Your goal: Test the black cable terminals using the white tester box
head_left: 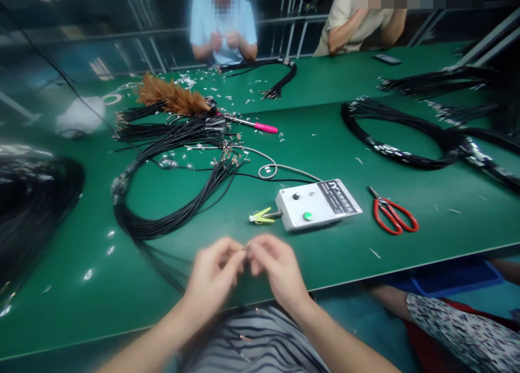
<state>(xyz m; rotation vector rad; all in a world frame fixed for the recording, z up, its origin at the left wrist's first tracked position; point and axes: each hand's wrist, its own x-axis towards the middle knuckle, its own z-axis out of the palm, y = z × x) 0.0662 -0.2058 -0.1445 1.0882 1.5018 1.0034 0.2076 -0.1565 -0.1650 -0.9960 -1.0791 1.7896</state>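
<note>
My left hand (213,275) and my right hand (276,270) meet fingertip to fingertip over the near edge of the green table (325,145). Both pinch something very small between them, likely a thin wire end; motion blur hides what it is. Just beyond the hands sits a white test box (320,204) with a green button, a black knob and yellow clips (260,216) on its left side. A looped bundle of black wires (170,188) lies to the left, its ends reaching toward my left hand.
Red-handled scissors (393,216) lie right of the box. A feather duster with a pink handle (195,104) lies farther back. More black wire bundles (406,140) fill the right and left sides. Two people sit across the table; another person's patterned sleeve (459,329) is at lower right.
</note>
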